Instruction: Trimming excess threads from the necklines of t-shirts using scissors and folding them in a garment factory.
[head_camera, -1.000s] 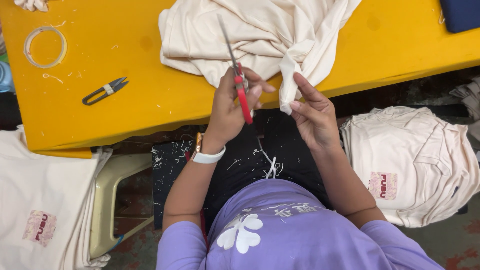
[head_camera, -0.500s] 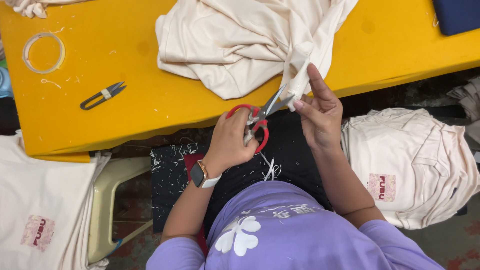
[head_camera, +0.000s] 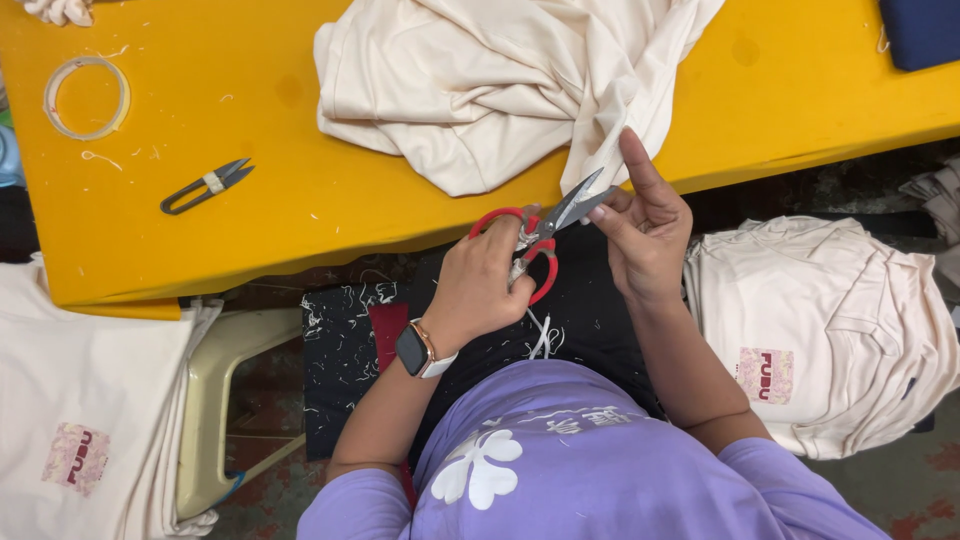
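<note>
I see my left hand (head_camera: 480, 285) with fingers closed through the red scissors (head_camera: 540, 235), blades parted at the cloth (head_camera: 500, 85) hanging off the yellow desk (head_camera: 250, 230); my right hand (head_camera: 645, 235) pinches the cloth's edge; snips (head_camera: 205, 186) lie apart.

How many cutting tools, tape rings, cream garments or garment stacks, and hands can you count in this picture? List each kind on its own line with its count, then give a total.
Cutting tools: 2, the red-handled scissors and the small thread snips
Tape rings: 1, the clear tape ring
Cream garments or stacks: 3, the garment on the table, the right stack, the left stack
Hands: 2, left hand, right hand
Total: 8
</note>
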